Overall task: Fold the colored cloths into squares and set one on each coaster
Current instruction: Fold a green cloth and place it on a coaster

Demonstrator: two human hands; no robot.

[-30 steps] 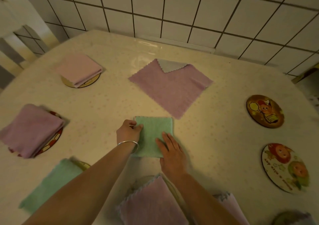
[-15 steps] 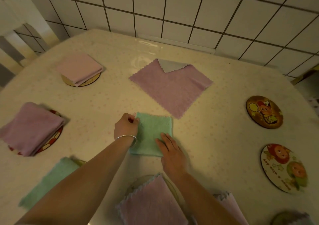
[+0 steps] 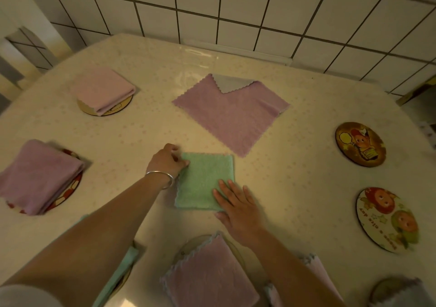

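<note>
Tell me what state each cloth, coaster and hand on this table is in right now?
Green cloth: folded square, flat on table.
Left hand: pinching its left edge.
Right hand: fingers flat on its near right corner.
Purple cloth: unfolded, far corner turned over.
Two cartoon coasters: bare.
Two pink cloths: folded, on coasters.

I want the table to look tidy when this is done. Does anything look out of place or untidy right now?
Mostly the large purple cloth: it lies unfolded on the table, on no coaster, one corner turned over to show grey. Two picture coasters on the right are bare.
</note>
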